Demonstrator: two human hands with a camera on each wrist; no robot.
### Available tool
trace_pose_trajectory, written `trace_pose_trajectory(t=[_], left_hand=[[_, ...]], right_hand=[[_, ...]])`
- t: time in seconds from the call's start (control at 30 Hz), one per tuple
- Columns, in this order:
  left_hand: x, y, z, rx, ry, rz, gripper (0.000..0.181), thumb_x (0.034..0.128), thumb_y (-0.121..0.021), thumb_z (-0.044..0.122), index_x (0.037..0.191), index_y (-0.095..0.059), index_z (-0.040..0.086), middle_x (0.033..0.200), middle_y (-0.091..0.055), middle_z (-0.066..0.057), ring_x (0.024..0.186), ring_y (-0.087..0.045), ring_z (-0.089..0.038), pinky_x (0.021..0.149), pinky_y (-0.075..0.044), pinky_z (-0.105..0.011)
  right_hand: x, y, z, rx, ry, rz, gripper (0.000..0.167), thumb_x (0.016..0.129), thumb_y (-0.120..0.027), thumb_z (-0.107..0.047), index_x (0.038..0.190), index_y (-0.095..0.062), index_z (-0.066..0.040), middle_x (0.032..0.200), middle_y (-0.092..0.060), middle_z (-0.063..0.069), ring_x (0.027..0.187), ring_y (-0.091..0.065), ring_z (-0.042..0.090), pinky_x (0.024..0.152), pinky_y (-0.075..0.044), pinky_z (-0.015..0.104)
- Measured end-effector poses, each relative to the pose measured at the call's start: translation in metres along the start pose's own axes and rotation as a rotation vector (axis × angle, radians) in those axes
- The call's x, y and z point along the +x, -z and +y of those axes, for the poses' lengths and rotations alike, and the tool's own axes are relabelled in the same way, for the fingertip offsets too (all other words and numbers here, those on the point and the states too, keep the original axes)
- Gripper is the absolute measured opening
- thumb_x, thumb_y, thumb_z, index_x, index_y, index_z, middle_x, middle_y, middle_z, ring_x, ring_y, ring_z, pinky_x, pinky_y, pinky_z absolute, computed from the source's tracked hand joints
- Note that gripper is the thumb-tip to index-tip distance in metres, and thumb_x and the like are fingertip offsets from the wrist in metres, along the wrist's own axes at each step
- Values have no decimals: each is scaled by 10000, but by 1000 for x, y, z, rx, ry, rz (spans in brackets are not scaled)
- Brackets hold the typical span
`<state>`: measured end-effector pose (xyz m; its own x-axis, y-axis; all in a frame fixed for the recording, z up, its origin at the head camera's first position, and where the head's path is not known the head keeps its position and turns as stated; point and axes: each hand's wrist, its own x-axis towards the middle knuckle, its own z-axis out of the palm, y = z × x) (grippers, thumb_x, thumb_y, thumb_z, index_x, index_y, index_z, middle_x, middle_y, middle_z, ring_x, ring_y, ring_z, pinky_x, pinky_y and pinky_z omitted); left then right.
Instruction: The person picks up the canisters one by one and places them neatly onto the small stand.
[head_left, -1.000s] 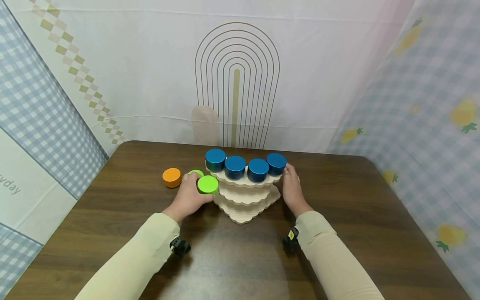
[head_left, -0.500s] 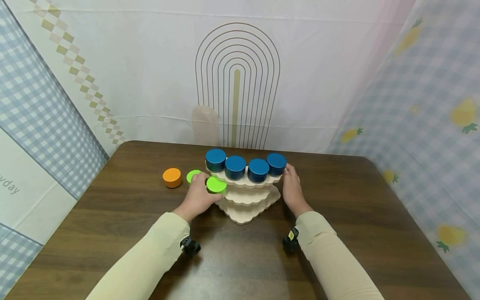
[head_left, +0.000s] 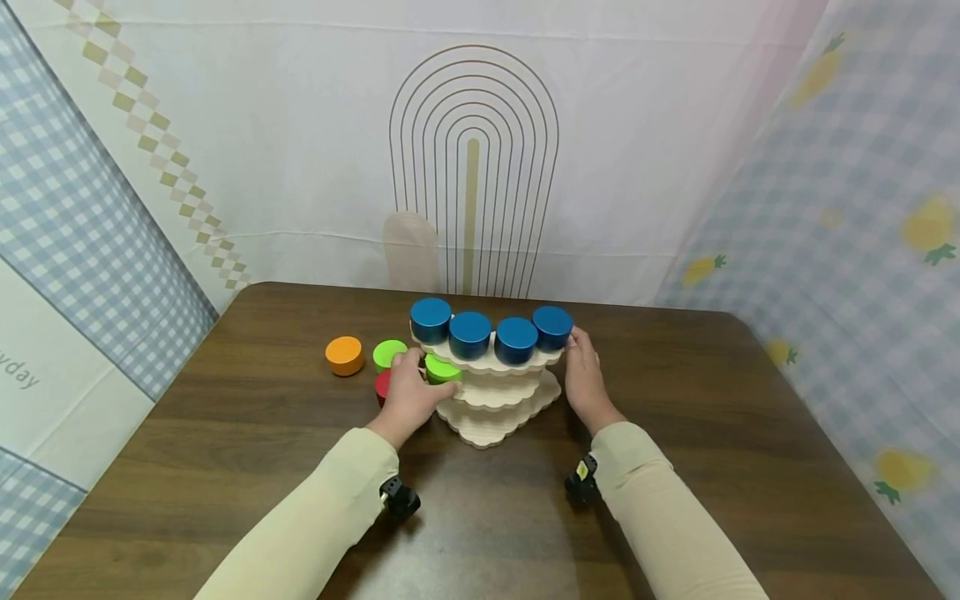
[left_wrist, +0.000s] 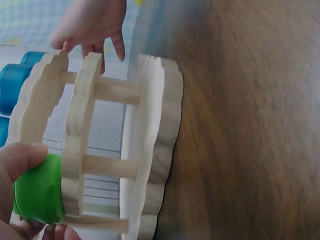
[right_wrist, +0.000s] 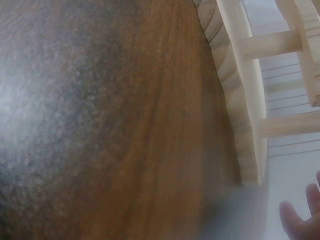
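My left hand [head_left: 408, 392] grips a green round block [head_left: 444, 371] by its sides, thumb toward me. That block is at the left end of the middle tier [left_wrist: 75, 150] of a pale wooden three-tier stand [head_left: 487, 392], below the top tier; whether its underside rests there I cannot tell. Several blue round blocks [head_left: 470, 335] stand along the top tier. On the stand's other side, my right hand [head_left: 585, 379] touches the top tier's right end, its fingers fairly straight and spread in the left wrist view. Only some fingertips [right_wrist: 312, 200] show in the right wrist view.
Left of the stand, another green round block [head_left: 388, 353] and an orange one [head_left: 344, 357] stand on the brown wooden table [head_left: 495, 533]. A red block [head_left: 383, 385] is partly hidden behind my left hand. A white printed cloth [head_left: 315, 167] hangs behind the table.
My left hand has carried the green block rightward, from beside the stand in under the top tier's left end. The red block has come into sight behind that hand. My right hand stays put.
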<state>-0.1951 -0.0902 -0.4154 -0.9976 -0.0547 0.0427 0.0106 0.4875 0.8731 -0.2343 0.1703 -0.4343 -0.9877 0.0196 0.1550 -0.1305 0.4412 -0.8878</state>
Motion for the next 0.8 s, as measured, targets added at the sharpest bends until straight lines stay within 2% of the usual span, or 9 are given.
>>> trace_pose_trajectory(t=[0.2, 0.5, 0.8], left_hand=[[1, -6, -2, -24, 8, -6, 585, 776, -807, 209, 1210, -503, -40, 1165, -466, -192, 1068, -430, -309, 908, -449, -426], [-1, -9, -3, -73, 11, -25, 596, 800, -796, 229, 1256, -498, -14, 1211, -436, -191, 1115, -421, -310, 925, -447, -428], [-8, 5, -3, -38, 41, -78, 714, 810, -787, 281, 1351, -432, -24, 1273, -406, -199, 1075, -468, -318, 883, -464, -416]], right_hand=[[0, 0, 1, -9, 28, 3, 470, 1050, -195, -334, 1437, -367, -132, 1520, -323, 92, 1400, -228, 313, 1108, -180, 573], [0, 0, 0, -13, 19, 0, 470, 1048, -194, -324, 1434, -364, -117, 1524, -314, 97, 1405, -228, 312, 1112, -180, 574], [0, 2, -1, -12, 22, 2, 470, 1053, -200, -325, 1439, -365, -113, 1520, -325, 102, 1394, -242, 314, 1109, -181, 575]])
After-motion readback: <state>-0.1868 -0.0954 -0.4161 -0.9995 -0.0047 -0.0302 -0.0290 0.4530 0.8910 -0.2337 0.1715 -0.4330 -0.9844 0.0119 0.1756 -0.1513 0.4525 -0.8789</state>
